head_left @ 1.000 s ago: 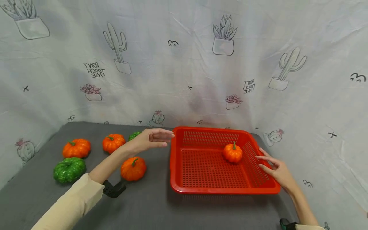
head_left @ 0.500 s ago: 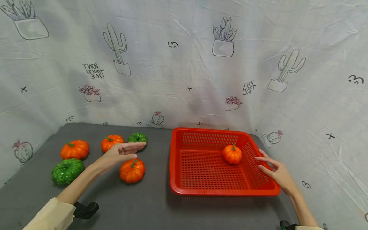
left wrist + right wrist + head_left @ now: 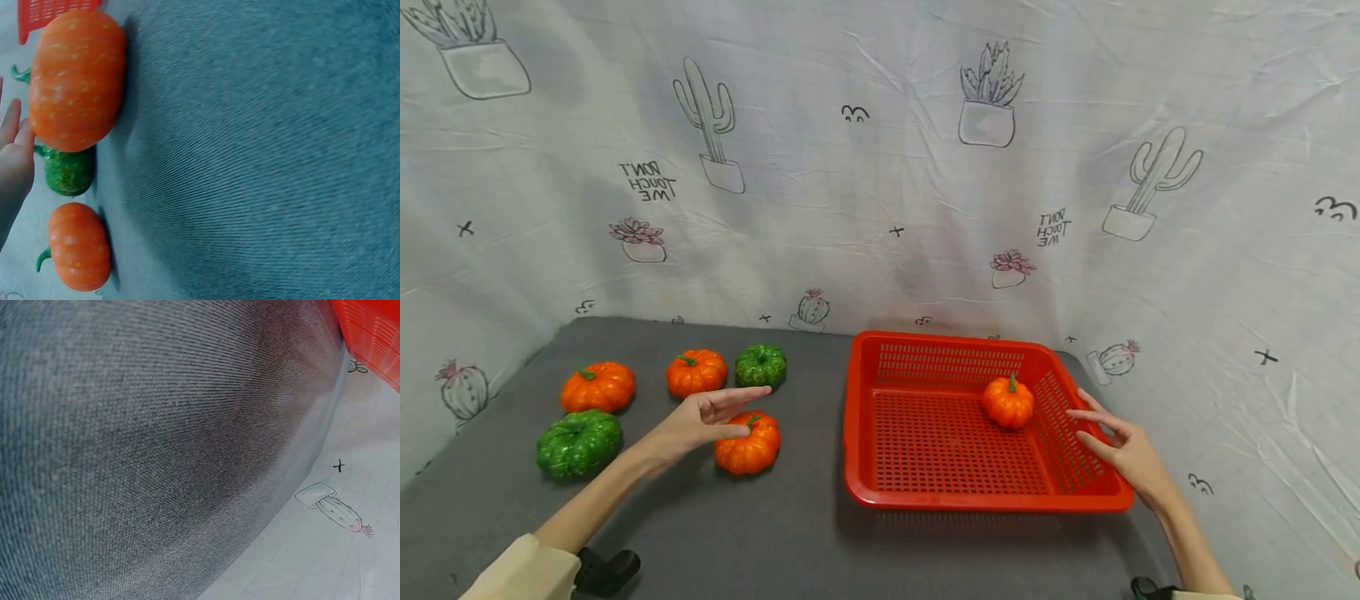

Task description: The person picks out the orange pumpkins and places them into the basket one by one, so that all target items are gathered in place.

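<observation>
Head view: the left hand [image 3: 698,423], parted and holding nothing, has left the basket [image 3: 985,502] for the front pumpkin [image 3: 749,455], not yet gripped.

Cloth [image 3: 820,192] bears lettering [image 3: 648,182], "DON'T TOUCH ME", mirror-reversed, printed twice. Several small black "x" marks [image 3: 897,231] also appear there.

orange pumpkins [image 3: 1008,402]: 4 | green pumpkins [image 3: 580,444]: 2 | red basket [image 3: 985,502]: 1 | hands [image 3: 694,421]: 2

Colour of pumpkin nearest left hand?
Pumpkin is orange with paler flecks; clearest in left wrist view.
</observation>
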A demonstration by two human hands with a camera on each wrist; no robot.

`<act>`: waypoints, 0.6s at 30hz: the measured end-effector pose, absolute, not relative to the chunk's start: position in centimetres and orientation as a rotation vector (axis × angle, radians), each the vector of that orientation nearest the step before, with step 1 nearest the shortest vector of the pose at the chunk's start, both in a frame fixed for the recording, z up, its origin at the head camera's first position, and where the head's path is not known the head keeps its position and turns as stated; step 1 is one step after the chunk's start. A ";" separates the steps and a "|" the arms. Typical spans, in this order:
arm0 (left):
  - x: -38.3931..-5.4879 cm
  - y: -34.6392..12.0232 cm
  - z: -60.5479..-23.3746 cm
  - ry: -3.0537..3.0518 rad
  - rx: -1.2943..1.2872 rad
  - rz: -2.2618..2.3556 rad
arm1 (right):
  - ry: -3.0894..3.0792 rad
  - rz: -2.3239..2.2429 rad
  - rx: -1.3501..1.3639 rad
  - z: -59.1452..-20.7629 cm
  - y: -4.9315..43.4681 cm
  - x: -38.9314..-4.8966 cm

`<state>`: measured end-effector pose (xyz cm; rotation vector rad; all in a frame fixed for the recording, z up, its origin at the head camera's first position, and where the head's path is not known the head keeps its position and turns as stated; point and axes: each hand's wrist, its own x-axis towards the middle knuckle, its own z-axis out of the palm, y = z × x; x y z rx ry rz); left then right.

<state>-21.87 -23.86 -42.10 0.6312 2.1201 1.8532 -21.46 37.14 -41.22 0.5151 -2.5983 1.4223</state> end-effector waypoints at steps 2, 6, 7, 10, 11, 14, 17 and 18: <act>-21.8 -23.6 -42.2 2.129 0.627 1.859 | -2.600 1.426 0.514 -41.2 37.2 -21.5; -21.8 -23.6 -42.6 2.138 0.621 1.879 | -2.605 1.414 0.512 -41.2 37.2 -21.5; -21.8 -23.6 -42.6 2.134 0.625 1.886 | -2.605 1.412 0.511 -41.2 37.2 -21.5; -21.9 -23.8 -43.0 2.121 0.657 1.895 | -2.602 1.409 0.514 -41.1 37.1 -21.5; -21.9 -23.9 -43.1 2.114 0.684 1.892 | -2.601 1.409 0.517 -41.0 37.1 -21.4; -22.2 -24.1 -43.4 2.132 0.788 1.849 | -2.582 1.432 0.529 -41.0 37.0 -21.3; -22.5 -24.1 -43.6 2.169 0.877 1.800 | -2.566 1.451 0.548 -41.0 36.9 -21.2; -22.6 -24.1 -43.7 2.184 0.887 1.787 | -2.562 1.456 0.553 -41.0 36.9 -21.2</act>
